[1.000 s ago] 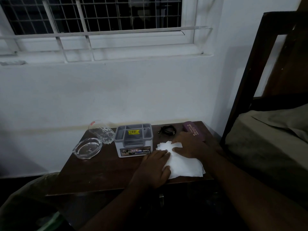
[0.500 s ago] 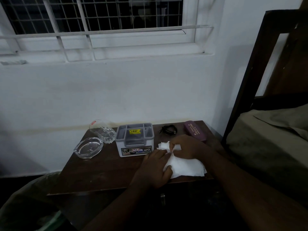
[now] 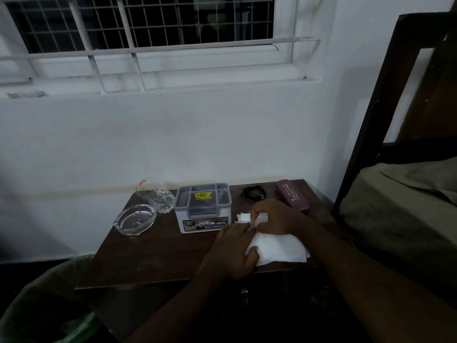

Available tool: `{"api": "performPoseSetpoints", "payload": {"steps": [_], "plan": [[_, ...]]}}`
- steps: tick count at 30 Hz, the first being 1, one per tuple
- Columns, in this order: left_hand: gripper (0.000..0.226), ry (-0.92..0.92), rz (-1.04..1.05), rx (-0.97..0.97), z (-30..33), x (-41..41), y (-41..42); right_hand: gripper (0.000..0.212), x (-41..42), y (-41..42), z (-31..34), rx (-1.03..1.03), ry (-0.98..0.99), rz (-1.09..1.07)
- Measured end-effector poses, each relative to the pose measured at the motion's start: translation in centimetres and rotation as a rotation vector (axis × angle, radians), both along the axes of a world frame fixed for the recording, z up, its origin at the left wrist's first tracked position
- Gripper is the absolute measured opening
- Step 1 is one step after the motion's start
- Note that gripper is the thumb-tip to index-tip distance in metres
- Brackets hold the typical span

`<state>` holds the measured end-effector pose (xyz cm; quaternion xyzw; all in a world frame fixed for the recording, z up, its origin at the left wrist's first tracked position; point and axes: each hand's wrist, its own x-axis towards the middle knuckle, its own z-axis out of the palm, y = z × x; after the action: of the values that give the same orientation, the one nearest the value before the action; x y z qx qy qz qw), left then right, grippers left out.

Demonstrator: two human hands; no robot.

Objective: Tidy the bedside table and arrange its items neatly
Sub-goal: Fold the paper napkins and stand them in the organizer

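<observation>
**Both hands on the white tissues at the counter's front right**

A bed (image 3: pixel 400 206) with a dark wooden frame stands at the right, hard against the dark wooden counter (image 3: pixel 158 253) set below a barred window (image 3: pixel 138 23). A bin lined with a translucent bag (image 3: pixel 47 303) sits low at the left, in front of the counter.

On the counter's front right lies a loose pile of white tissues (image 3: pixel 279 246). The left hand (image 3: pixel 232 251) rests on the pile's left edge, its thumb curled over the paper and gripping it. The right hand (image 3: pixel 274 216) pinches a lifted fold at the pile's far end, fingertips close to those of the left.

Just left of the tissues stands a grey plastic organiser (image 3: pixel 204 206) with a yellow price sticker. Further left are a clear glass ashtray (image 3: pixel 134 219) and, behind it, a tilted drinking glass (image 3: pixel 154 196). A purple spectacle case (image 3: pixel 293 195) lies at the back right, with a small coiled black cable (image 3: pixel 252 193) between it and the organiser.
</observation>
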<state>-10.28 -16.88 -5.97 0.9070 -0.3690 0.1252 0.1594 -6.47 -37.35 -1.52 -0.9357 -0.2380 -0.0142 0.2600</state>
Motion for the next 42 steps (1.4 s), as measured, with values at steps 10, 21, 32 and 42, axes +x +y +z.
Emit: {"api": "performPoseSetpoints", "payload": {"steps": [10,21,32,42], "plan": [[0.064,0.013,0.003,-0.004,0.1,-0.1,0.0,0.016,0.2,0.0,0.1,0.050,-0.027,-0.011],[0.062,0.002,-0.005,-0.020,0.3,-0.4,0.0,0.053,0.2,0.4,-0.1,-0.020,0.002,-0.052],[0.062,0.000,-0.004,-0.032,0.1,-0.2,0.0,0.049,-0.2,0.9,0.8,0.029,-0.057,-0.054],[0.064,0.008,-0.007,-0.030,0.2,-0.2,0.0,0.032,-1.0,1.4,2.1,-0.093,-0.076,-0.027]]}}
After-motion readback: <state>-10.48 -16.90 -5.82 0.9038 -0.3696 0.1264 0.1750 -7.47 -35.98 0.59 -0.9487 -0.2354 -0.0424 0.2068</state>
